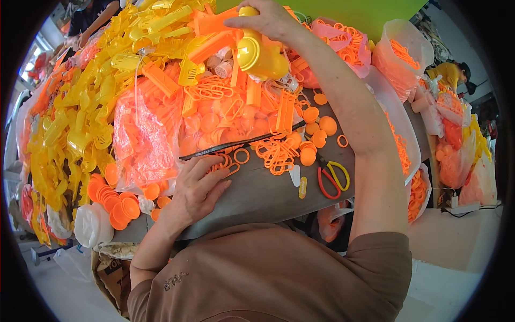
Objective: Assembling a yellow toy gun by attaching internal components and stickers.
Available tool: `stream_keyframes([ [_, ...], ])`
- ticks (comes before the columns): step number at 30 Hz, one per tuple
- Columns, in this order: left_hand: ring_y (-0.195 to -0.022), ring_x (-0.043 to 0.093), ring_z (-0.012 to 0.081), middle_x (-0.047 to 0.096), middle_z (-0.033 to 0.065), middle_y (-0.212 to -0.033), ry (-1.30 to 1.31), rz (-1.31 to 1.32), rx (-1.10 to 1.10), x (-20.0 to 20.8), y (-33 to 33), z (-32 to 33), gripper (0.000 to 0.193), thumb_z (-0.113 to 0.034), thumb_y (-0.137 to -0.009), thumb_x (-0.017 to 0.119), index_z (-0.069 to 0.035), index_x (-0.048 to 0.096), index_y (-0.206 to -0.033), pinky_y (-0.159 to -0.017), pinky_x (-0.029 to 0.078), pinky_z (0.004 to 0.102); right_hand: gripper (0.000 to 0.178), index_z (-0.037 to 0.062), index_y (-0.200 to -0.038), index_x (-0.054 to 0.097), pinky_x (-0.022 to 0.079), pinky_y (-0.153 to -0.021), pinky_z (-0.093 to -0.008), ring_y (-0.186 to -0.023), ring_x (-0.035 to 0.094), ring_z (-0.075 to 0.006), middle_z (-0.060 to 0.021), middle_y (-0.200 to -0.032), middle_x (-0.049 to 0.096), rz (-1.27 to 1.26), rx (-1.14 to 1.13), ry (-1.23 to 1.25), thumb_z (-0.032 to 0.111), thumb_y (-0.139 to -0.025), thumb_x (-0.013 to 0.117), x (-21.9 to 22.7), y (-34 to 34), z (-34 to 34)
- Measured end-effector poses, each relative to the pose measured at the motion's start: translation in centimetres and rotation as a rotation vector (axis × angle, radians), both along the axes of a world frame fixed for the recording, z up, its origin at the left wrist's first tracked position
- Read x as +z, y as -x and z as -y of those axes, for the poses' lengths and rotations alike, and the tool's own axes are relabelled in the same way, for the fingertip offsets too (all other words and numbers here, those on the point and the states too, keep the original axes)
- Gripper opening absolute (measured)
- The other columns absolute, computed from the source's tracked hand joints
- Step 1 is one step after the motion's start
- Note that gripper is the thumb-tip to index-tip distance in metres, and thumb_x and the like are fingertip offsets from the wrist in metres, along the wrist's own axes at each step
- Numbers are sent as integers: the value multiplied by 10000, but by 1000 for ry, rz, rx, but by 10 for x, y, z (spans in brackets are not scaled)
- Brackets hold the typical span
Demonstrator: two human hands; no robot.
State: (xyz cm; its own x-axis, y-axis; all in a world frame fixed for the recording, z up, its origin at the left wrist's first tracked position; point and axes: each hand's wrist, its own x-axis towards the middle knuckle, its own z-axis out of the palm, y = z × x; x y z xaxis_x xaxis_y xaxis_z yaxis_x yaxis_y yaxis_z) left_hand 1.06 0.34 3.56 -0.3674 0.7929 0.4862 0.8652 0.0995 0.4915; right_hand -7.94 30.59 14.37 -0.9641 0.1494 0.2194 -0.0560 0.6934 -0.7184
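Note:
My right hand (271, 21) reaches to the top of the heap, its fingers wrapped round a yellow plastic toy part (248, 12) with a rounded end. Directly below that hand is a fatter yellow plastic part with a round cap (260, 53); whether the two are joined is hidden. Orange plastic bars (214, 45) lie beside it. Closer to me, my left hand (198, 188) rests on the grey table cover, fingers apart and slightly bent. Its fingertips touch or nearly touch several loose orange rings (241, 156).
Yellow parts (80, 129) are heaped at the left. A clear bag (145, 139) holds orange pieces in the middle. Red-and-yellow-handled scissors or pliers (333, 180) lie near orange domed caps (308, 155). Bags of orange rings (399, 51) stand right. Other people are farther off.

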Motion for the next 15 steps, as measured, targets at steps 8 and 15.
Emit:
stream_keyframes([
  [8, -800, 589, 245, 603, 112, -982, -40, 161, 37, -3, -6, 16, 241, -71, -758, 691, -19, 623, -983, -675, 476, 307, 344, 41, -822, 563, 384, -404, -282, -454, 469, -117, -24, -607, 521, -86, -228, 272, 373, -819, 653, 38, -52, -30],
  [15, -868, 622, 197, 552, 173, -1143, -318, 1658, -210, 4, -25, 10, 578, -190, -930, 519, -60, 230, -1414, -694, 521, 292, 510, 59, -1042, 480, 494, -695, -307, -843, 596, -236, -93, -984, 578, -501, 297, 16, 136, -653, 801, -30, -188, 67],
])
